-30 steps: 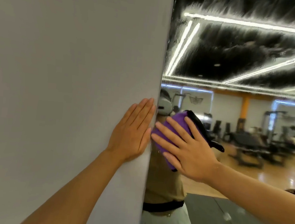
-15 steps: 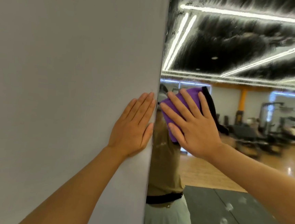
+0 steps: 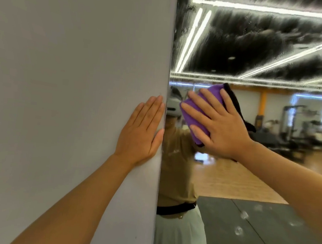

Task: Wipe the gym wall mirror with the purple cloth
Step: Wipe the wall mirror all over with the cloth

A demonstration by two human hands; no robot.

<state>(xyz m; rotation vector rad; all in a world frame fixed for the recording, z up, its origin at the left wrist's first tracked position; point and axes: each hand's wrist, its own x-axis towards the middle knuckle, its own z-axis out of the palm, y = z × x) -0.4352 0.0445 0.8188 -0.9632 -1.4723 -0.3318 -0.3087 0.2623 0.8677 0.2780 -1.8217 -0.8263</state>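
My right hand (image 3: 217, 124) covers most of the purple cloth (image 3: 198, 113), fingers spread flat, pressing it near the mirror (image 3: 248, 178)'s left edge; my left hand (image 3: 141, 132) rests flat, fingers together, on the wall (image 3: 72, 75).

Single head view, close up, straight at wall (image 3: 72, 75) edge and mirror (image 3: 248, 178).
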